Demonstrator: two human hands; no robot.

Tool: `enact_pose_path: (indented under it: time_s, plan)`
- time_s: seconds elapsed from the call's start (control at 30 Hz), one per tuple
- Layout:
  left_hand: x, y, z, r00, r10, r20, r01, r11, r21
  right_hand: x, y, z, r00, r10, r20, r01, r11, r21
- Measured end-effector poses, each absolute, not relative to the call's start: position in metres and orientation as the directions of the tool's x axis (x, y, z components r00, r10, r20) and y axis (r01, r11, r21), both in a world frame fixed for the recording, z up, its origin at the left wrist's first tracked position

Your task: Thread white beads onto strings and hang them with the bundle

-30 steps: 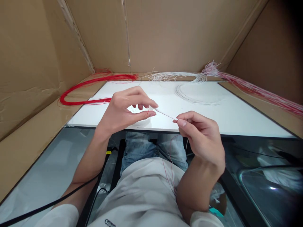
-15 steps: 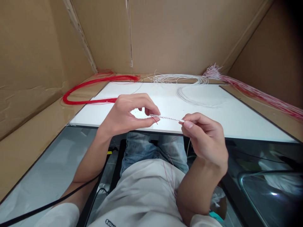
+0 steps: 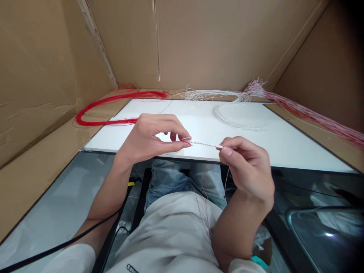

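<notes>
Between my two hands runs a short, taut length of red and white wires twisted together (image 3: 206, 144). My left hand (image 3: 159, 136) pinches its left end between thumb and forefinger, where short red and white tips stick out. The other end is gripped by the thumb and forefinger of my right hand (image 3: 246, 163), the remaining fingers curled in. Below that hand, a loose red wire (image 3: 204, 180) and a loose white wire (image 3: 226, 180) hang down over my lap. Both hands are just above the front edge of the white board (image 3: 182, 110).
Behind my left hand lies a curved bundle of red wires (image 3: 82, 113). White wires (image 3: 212, 94) are fanned along the back, with several more looped on the board. A bundle of red and white wires (image 3: 307, 110) stretches off right. Cardboard walls (image 3: 199, 45) enclose the back and sides.
The short wire tips at my left fingertips have turned, the red one now lying flatter. My left thumb and forefinger have shifted slightly against each other; my right hand has hardly moved.
</notes>
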State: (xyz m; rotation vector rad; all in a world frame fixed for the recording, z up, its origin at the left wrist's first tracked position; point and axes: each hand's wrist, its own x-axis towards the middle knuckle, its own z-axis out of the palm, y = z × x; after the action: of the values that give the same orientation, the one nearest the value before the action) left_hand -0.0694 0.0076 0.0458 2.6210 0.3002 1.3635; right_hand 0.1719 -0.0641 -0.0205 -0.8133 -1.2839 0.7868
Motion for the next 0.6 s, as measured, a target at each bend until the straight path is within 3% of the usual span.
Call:
enact_pose_path:
  time_s: [0.33, 0.6]
  plan:
    - [-0.0720, 0.0057, 0.0480, 0.576, 0.274, 0.770, 0.142, -0.961, 0.236, 0.1702, -0.0638, -0.0194, 0.138, 0.856, 0.499, -0.019, 0.506, -0.863]
    - [-0.0663, 0.0046, 0.0479, 0.585, 0.273, 0.764, 0.069, -0.955, 0.288, 0.1669, -0.0652, -0.0167, 0.136, 0.860, 0.492, -0.012, 0.498, -0.867]
